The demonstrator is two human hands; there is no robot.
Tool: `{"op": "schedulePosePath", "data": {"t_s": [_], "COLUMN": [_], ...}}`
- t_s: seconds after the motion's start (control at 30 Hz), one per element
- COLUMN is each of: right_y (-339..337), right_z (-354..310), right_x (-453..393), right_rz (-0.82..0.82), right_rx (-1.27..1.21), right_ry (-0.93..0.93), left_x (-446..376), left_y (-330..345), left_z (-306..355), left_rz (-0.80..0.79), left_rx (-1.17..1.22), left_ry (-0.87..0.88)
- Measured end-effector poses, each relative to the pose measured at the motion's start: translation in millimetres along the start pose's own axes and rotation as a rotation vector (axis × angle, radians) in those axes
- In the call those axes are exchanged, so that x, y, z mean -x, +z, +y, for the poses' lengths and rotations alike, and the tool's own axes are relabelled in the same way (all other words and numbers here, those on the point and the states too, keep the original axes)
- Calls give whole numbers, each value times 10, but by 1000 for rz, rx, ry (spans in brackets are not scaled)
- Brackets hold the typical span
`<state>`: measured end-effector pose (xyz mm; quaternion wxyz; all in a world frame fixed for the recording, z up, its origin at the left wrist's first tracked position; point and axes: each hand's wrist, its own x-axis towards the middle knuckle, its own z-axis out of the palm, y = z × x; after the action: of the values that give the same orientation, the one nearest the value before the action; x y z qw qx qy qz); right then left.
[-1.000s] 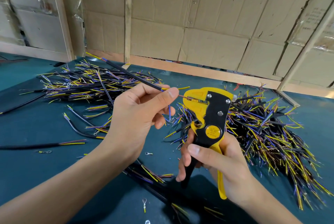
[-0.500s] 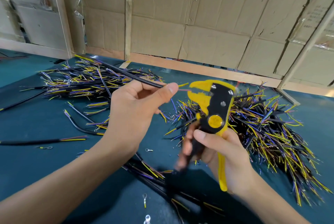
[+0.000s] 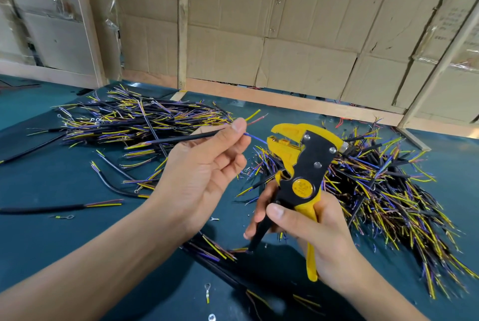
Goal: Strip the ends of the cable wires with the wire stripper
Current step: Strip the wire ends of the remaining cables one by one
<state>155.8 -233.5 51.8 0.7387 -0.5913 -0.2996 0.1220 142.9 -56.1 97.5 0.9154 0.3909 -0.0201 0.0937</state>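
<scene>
- Nearest you, your right hand (image 3: 308,224) curls around the handles of the yellow-and-black wire stripper (image 3: 302,165), head tipped up and left.
- At centre, your left hand (image 3: 204,170), palm turned toward you, pinches a black cable (image 3: 181,138) between thumb and fingertips.
- Its blue wire (image 3: 255,137) reaches the stripper's head, seemingly just touching.
- Beyond, cable piles (image 3: 134,118) lie on the green table (image 3: 39,178).

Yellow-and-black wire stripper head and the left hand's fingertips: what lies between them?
In the head view, a thin blue wire spans the gap from the left hand to the yellow-and-black wire stripper; behind it lies teal table.
</scene>
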Motion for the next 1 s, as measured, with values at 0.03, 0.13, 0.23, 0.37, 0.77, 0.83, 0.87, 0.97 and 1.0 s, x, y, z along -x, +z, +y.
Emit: {"op": "schedulePosePath", "data": {"t_s": [0.03,0.13,0.23,0.37,0.77,0.83,0.87,0.97,1.0], "right_y": [-1,7,26,29,0,5,5,4,6], "right_z": [-6,-23,-22,12,61,56,54,52,52], "right_x": [-2,2,14,25,36,38,40,42,43], "right_rz": [2,-4,-11,-22,-1,-5,-5,-8,-9], "right_rx": [-5,1,7,-6,-13,-15,-17,-20,-22], "right_ry": [-1,-8,-8,8,28,28,28,30,31], "left_x": [3,11,22,52,33,28,27,19,18], "left_y": [6,19,33,46,31,27,25,18,18], "left_z": [-3,0,-21,-97,-80,-71,-64,-54,-51], "left_rz": [5,19,37,57,95,98,97,87,85], "left_rx": [32,117,132,114,41,27,17,-16,-28], "left_ry": [-6,-13,-6,-4,105,116,122,144,153]}}
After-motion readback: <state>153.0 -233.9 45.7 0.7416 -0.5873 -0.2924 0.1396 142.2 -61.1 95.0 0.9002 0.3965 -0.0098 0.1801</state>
